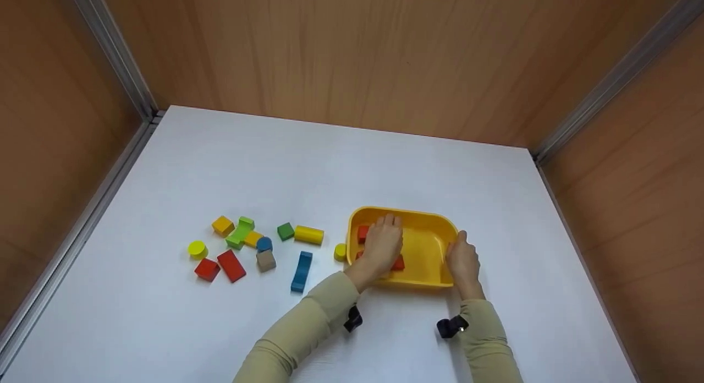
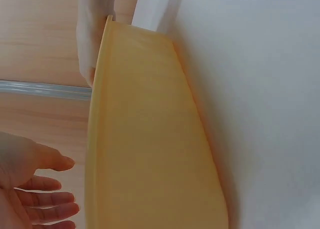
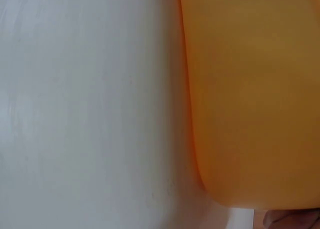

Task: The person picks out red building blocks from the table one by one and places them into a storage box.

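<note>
Wooden panels (image 1: 352, 53) on 3 sides, back, left and right. White table (image 1: 440, 174) between them. 2 khaki sleeves reach in from the lower edge.

Yellow tray (image 1: 423, 245): sits on the table, right of the loose blocks, its long side roughly crosswise to the person.

Left hand (image 1: 382, 242): over the tray's left part. Left wrist view shows fingers extended, thumb spread well away from them; nothing held.

Right hand (image 1: 465, 261): at the tray's right end, gripping the rim, digits closed on it. Only a sliver of this hand in the right wrist view; exact placing of each finger cannot be told.

1 black wrist camera (image 1: 452, 327) at the right cuff, another at the left.

Larger blocks, left of the tray: blue curved block (image 1: 301, 271), lying alone; green arch block (image 1: 240, 233); red oblong block (image 1: 231, 266); yellow cylinder (image 1: 309, 234), on its side near a dark green cube (image 1: 285, 231).

Cubes: orange cube (image 1: 223, 226) beside the arch; red cube (image 1: 207, 269) beside the oblong; tan cube (image 1: 266, 261) just below a blue round block (image 1: 264, 244). Inside the tray, red blocks (image 1: 397, 263) around the left hand, partly hidden; count uncertain.

Smallest: lime disc (image 1: 197, 250), far left; short yellow cylinder (image 1: 340, 252) just outside the tray's left wall.
</note>
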`<state>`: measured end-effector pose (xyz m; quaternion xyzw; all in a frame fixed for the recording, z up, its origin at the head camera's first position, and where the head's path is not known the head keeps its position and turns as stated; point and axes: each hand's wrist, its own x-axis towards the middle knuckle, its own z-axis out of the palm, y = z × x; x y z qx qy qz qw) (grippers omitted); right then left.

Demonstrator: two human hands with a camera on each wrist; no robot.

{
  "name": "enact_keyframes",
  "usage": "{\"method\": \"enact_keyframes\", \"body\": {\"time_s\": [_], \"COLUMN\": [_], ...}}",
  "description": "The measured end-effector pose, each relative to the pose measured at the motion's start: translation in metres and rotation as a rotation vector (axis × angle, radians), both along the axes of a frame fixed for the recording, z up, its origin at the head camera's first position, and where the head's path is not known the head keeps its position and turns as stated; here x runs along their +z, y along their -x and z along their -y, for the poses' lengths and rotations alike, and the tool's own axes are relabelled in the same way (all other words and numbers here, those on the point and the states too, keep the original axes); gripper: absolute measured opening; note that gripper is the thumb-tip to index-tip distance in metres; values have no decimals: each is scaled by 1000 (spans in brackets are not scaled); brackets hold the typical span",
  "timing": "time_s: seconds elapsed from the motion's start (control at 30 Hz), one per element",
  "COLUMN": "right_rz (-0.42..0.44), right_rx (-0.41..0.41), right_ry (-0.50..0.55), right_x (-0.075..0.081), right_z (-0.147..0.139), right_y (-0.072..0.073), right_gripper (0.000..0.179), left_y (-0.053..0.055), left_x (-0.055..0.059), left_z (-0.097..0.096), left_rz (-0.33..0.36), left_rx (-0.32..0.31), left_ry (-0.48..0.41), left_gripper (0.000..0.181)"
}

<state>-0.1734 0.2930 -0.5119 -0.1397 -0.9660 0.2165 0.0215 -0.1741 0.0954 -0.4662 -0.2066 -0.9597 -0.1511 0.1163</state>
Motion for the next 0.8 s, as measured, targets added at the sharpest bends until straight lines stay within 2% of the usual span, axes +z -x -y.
{"method": "enact_keyframes", "body": {"time_s": [0.17, 0.27, 0.5, 0.57, 0.7, 0.8], "right_rz": [-10, -28, -16, -1, 10, 16], "right_rx": [6, 24, 21, 14, -2, -8], "right_ry": [2, -15, -17, -11, -4, 4], "right_x": [0, 0, 0, 1, 2, 1], "right_z": [0, 0, 1, 1, 1, 0], "right_y": [-2, -2, -2, -2, -2, -2], "right_gripper": [23, 20, 22, 24, 25, 24], "left_y": [-7, -10, -20, -22, -25, -28], "left_x": [3, 4, 3, 0, -9, -14], "left_z": [19, 31, 61, 72, 93, 108], "left_rz": [-14, 1, 99, 93, 24, -3], "left_rx": [-24, -27, -10, -25, -82, -103], "left_ry": [-22, -30, -42, -67, -128, -162], "left_gripper": [19, 19, 29, 29, 27, 26]}}
